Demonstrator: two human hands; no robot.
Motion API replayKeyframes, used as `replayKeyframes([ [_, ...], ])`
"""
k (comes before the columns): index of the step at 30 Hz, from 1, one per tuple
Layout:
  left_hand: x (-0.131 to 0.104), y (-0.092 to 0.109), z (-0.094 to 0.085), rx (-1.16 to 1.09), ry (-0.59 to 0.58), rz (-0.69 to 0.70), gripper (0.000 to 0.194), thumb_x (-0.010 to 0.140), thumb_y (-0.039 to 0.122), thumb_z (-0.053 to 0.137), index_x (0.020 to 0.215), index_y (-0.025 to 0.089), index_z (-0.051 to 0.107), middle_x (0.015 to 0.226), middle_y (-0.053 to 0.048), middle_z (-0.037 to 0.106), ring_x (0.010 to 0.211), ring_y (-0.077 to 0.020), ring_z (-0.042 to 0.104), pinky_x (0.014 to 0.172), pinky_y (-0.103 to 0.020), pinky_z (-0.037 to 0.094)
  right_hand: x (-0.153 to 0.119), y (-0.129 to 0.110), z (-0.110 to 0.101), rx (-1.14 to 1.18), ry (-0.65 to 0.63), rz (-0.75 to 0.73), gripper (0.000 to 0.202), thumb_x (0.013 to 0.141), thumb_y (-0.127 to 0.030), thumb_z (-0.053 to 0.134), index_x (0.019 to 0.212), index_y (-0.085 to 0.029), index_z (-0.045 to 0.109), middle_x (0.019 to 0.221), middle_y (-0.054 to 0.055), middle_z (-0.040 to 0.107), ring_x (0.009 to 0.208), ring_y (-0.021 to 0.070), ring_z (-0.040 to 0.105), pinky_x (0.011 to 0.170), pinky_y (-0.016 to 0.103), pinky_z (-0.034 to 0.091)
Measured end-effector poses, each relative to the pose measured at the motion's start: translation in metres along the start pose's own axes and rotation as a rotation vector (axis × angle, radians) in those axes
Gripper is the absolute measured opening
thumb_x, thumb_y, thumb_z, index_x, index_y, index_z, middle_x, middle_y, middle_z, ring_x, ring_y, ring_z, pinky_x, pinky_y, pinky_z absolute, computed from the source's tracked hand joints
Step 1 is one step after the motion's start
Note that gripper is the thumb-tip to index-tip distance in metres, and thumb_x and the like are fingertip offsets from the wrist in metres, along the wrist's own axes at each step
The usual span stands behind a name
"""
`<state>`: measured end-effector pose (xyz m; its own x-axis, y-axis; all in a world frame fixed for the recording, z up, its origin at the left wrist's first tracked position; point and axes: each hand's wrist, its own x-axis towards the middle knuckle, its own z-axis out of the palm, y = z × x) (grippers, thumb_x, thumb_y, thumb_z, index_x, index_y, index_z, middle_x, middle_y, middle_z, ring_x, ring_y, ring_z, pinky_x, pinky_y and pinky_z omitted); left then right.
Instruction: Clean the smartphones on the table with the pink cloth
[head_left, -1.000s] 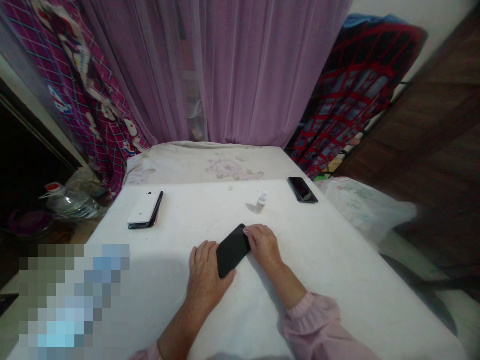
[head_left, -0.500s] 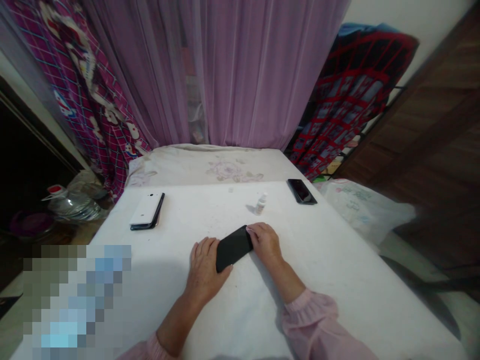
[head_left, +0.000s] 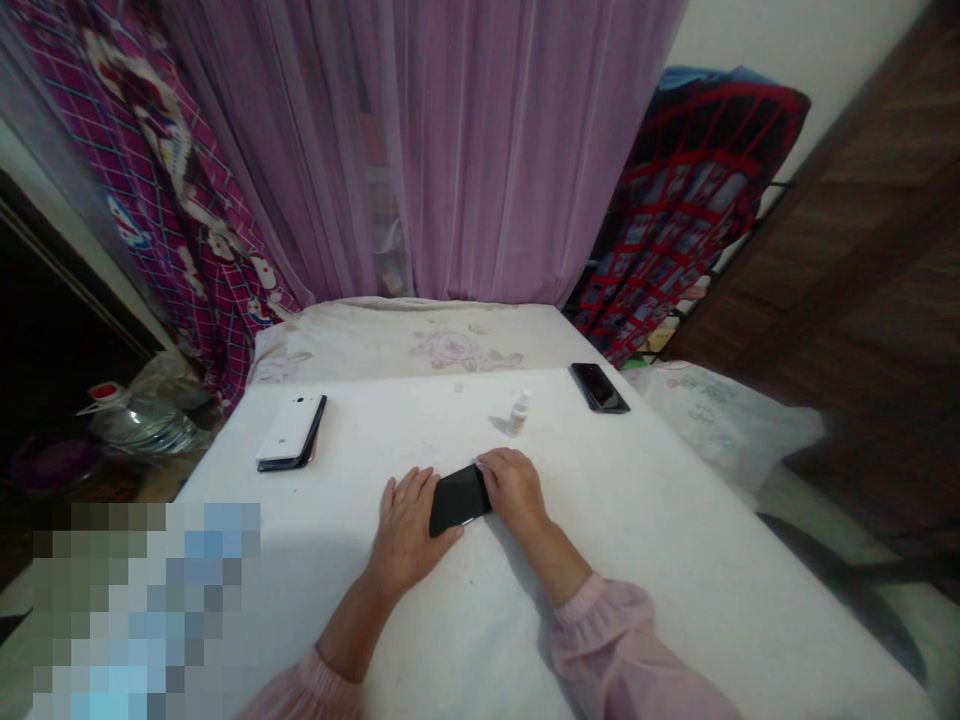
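Observation:
A black phone (head_left: 457, 500) lies flat on the white table (head_left: 660, 520) in front of me. My left hand (head_left: 405, 530) rests on the table with its thumb and fingers against the phone's near left end. My right hand (head_left: 511, 487) covers the phone's far right end, fingers curled over it. Both hands hold the phone between them. Pink sleeves cover my forearms.
A white phone stacked on a dark one (head_left: 291, 433) lies at the left. A small clear bottle (head_left: 517, 414) stands just beyond my hands. Another black phone (head_left: 598, 387) lies at the far right. Purple curtains (head_left: 480, 150) hang behind; a plastic bag (head_left: 720, 420) sits off the right edge.
The black phone has turned flatter and more crosswise between my hands, and my right hand now covers more of it. My view has shifted slightly.

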<state>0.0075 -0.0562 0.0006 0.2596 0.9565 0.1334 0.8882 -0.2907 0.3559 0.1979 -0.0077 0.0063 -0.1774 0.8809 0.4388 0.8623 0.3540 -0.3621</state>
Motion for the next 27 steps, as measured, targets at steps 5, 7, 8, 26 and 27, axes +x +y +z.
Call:
replayKeyframes([
  [5, -0.001, -0.004, 0.002, -0.015, 0.027, 0.021, 0.063, 0.080, 0.039, 0.060, 0.137, 0.018, 0.044, 0.145, -0.014, 0.047, 0.139, -0.0305, 0.036, 0.115, -0.056, 0.018, 0.001, -0.007, 0.002, 0.024, -0.058, -0.085, 0.019, 0.090, -0.019, 0.054, 0.091, -0.024, 0.072, 0.090, 0.004, 0.071, 0.085, 0.0195, 0.061, 0.079, 0.032, 0.044],
  [7, -0.001, -0.004, 0.003, -0.019, 0.030, 0.020, 0.063, 0.080, 0.039, 0.060, 0.137, 0.019, 0.044, 0.145, -0.014, 0.047, 0.139, -0.0306, 0.036, 0.115, -0.056, 0.018, 0.002, 0.005, -0.001, 0.008, -0.029, -0.036, 0.019, 0.090, -0.019, 0.054, 0.091, -0.024, 0.072, 0.089, 0.004, 0.072, 0.084, 0.0194, 0.061, 0.079, 0.032, 0.044],
  [8, -0.001, -0.004, 0.003, -0.019, 0.032, 0.017, 0.063, 0.080, 0.039, 0.060, 0.137, 0.019, 0.044, 0.145, -0.013, 0.048, 0.139, -0.0308, 0.036, 0.115, -0.056, 0.018, 0.003, 0.012, -0.002, -0.007, -0.009, -0.002, 0.020, 0.090, -0.019, 0.053, 0.090, -0.024, 0.073, 0.088, 0.004, 0.072, 0.083, 0.0194, 0.061, 0.079, 0.031, 0.044],
  [26, 0.000, -0.001, 0.000, 0.000, -0.002, 0.005, 0.064, 0.080, 0.040, 0.061, 0.137, 0.015, 0.043, 0.146, -0.015, 0.046, 0.139, -0.0313, 0.034, 0.116, -0.056, 0.018, 0.006, 0.017, -0.008, -0.057, -0.032, 0.079, 0.016, 0.090, -0.018, 0.057, 0.090, -0.022, 0.073, 0.091, 0.005, 0.073, 0.085, 0.0204, 0.061, 0.079, 0.031, 0.043],
  [27, 0.000, -0.001, 0.000, 0.000, -0.002, 0.004, 0.064, 0.080, 0.040, 0.061, 0.137, 0.015, 0.043, 0.146, -0.014, 0.046, 0.140, -0.0313, 0.034, 0.116, -0.056, 0.018, 0.006, 0.020, -0.009, -0.064, -0.027, 0.099, 0.017, 0.090, -0.018, 0.057, 0.090, -0.021, 0.073, 0.091, 0.006, 0.073, 0.085, 0.0205, 0.061, 0.079, 0.031, 0.043],
])
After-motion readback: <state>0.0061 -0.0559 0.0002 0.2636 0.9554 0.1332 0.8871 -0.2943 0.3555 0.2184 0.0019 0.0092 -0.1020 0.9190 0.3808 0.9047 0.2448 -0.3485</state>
